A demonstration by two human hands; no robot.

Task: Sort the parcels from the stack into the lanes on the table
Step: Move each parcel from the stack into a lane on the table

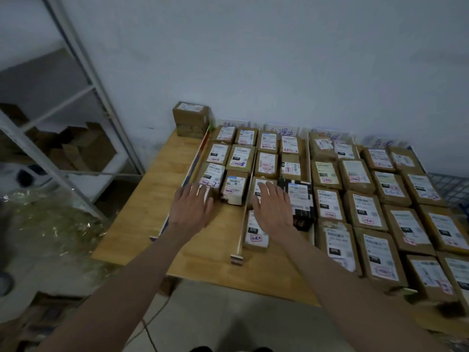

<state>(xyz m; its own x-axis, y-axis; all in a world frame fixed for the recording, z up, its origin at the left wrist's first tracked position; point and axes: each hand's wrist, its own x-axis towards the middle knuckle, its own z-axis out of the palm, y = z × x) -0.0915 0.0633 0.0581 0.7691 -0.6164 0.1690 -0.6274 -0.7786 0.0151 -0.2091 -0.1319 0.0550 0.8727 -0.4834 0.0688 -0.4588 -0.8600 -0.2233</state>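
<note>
Both hands lie flat, fingers straight, grasping nothing. The left hand (192, 205) rests on a brown cardboard parcel with a white label (209, 177) at frame centre; the right hand (272, 207) presses another labelled brown parcel (261, 189) in the next lane on the wooden tabletop (157, 179).

Dim, bluish, soft-focus, edge-warped view

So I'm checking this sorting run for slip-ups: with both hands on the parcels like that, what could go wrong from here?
1. The left hand rests flat on the nearest parcel of the leftmost lane; a push might skew the row.
2. The right hand covers a parcel's label, so a wrong lane could go unnoticed.
3. The box stack sits at the table's far corner and might be knocked off.
</note>
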